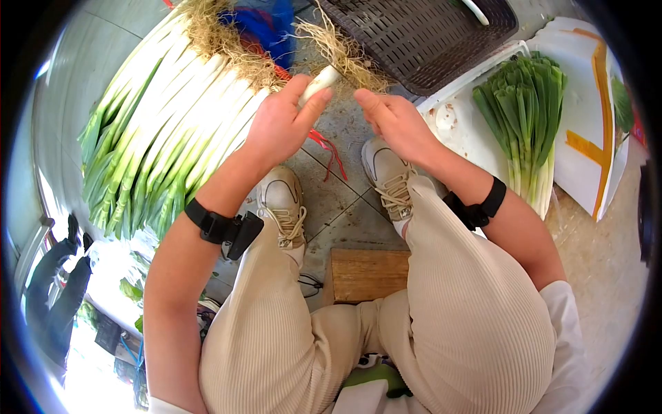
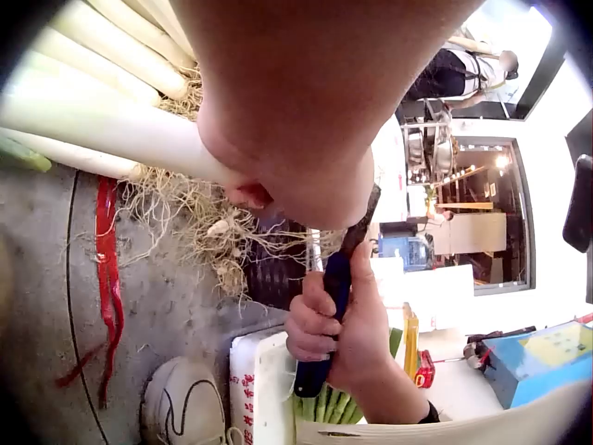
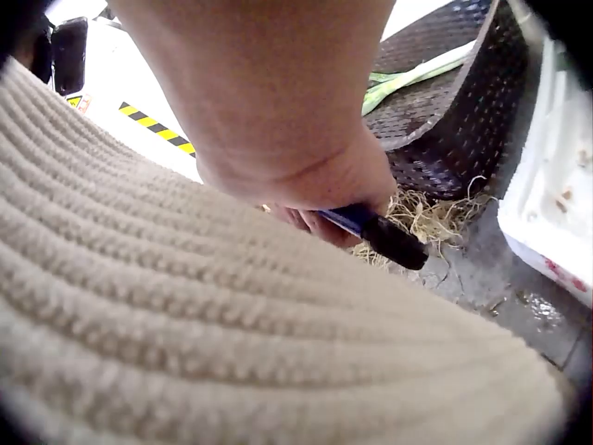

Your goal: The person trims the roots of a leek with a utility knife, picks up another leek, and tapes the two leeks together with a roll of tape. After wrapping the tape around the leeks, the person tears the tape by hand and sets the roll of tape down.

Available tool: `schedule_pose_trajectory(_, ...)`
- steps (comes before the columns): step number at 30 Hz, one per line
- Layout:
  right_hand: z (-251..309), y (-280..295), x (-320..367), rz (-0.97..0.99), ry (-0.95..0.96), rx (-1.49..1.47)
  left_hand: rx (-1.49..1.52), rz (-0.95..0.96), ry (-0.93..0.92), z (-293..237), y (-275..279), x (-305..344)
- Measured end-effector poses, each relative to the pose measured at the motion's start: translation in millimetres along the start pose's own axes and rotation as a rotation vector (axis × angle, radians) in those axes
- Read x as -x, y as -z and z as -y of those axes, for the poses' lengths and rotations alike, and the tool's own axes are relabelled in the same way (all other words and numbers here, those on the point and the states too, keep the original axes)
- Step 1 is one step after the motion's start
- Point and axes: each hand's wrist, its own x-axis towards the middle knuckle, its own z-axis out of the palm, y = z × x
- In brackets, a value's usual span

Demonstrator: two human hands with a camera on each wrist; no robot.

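My left hand grips a thick green onion by its white shank, the pale root end pointing up and to the right in the head view. In my right hand is a knife with a blue handle, fingers wrapped round it; its dark, narrow blade reaches up close beside the left hand. The handle's black butt sticks out below the right hand in the right wrist view. A big bundle of green onions with shaggy roots lies at the left, next to the left hand.
Loose roots lie on the tiled floor beyond the hands. A brown woven basket stands at the back, beside a white foam box with trimmed green onions. Red strapping lies near the shoes. A wooden block sits between the legs.
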Motion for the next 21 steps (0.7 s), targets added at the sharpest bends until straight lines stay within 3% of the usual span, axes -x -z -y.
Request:
schedule_pose_trajectory(5, 1.9, 1.6, -2.1, 0.008, 0.029, 0.057, -0.018, 0.012, 0.089, -0.9, -1.4, -0.9)
schedule_pose_trajectory(12, -0.1, 2.8, -1.8, -0.006, 0.024, 0.076, -0.045, 0.032, 0.063, -0.4, 2.2, -2.0)
schedule_pose_trajectory(14, 1.5, 3.7, -0.5, 0.027, 0.017, 0.052, -0.037, 0.013, -0.017, 0.4, 1.2, -1.6)
schedule_pose_trajectory(21, 3.3, 3.3, -0.6, 0.048, -0.041, 0.033, -0.057, 0.028, 0.015, -2.4, 2.4, -1.2)
